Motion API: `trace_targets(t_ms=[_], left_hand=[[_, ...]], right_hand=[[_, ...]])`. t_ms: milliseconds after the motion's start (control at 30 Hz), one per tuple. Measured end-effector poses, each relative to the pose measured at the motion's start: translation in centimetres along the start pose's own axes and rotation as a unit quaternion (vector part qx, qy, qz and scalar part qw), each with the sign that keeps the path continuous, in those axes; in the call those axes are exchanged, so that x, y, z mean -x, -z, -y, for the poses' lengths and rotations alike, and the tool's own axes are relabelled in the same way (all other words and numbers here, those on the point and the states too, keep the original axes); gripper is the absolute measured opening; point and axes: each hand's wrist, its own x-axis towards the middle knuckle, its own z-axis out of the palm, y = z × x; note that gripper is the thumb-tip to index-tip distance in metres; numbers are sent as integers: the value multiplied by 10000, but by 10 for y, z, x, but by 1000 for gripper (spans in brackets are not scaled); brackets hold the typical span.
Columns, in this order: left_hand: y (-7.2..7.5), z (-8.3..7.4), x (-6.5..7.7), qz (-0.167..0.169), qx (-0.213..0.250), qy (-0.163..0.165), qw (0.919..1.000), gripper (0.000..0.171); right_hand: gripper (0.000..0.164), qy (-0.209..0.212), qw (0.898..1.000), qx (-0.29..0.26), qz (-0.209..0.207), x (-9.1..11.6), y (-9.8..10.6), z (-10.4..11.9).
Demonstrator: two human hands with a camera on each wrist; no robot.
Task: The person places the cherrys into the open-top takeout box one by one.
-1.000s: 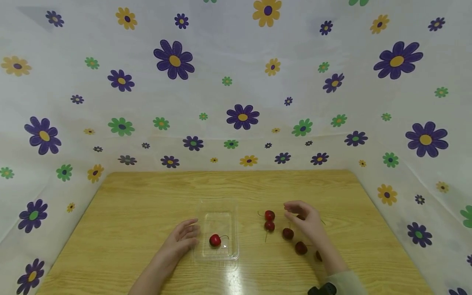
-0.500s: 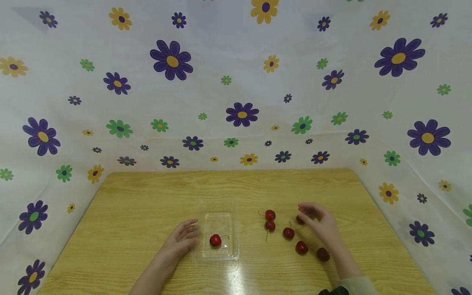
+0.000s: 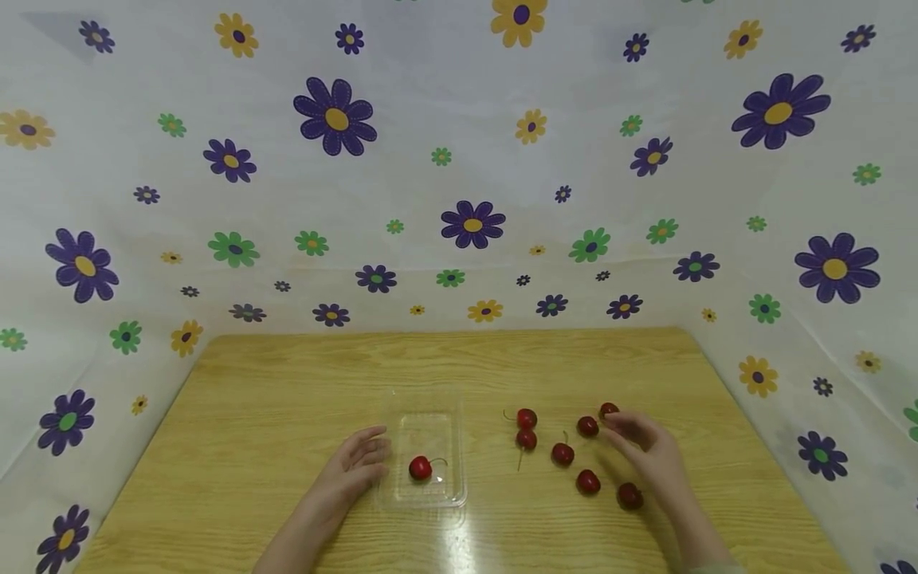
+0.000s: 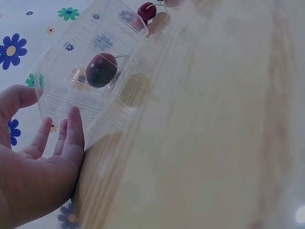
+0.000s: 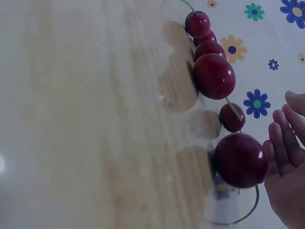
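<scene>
Nearest you, a dark cherry (image 3: 629, 496) lies loose on the table (image 3: 287, 383). Your left hand (image 3: 351, 466), fingers relaxed, grips nothing, at the left wall of the clear tray (image 3: 423, 434); one red cherry (image 3: 420, 468) inside. Your right hand (image 3: 656, 454), half open, nothing gripped, fingertips at the farthest cherry (image 3: 608, 410), contact unclear. Flowered cloth (image 3: 402, 175) behind.

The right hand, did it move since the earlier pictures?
Yes: in the head view, the right hand has moved to the right, farther from the clear box.
</scene>
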Motion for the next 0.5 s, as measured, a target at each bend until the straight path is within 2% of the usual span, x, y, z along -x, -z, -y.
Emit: trace_targets(t_ms=[167, 367, 500], left_hand=[[-1, 0, 0, -37, -45, -29, 10000, 70], [-3, -2, 0, -36, -22, -55, 10000, 70], [-3, -2, 1, -13, 1, -76, 10000, 71]], right_hand=[[32, -308, 9995, -16, 0, 8, 6, -3], [34, -479, 9988, -126, 33, 17, 12, -8], [36, -610, 9981, -15, 80, 23, 16, -10]])
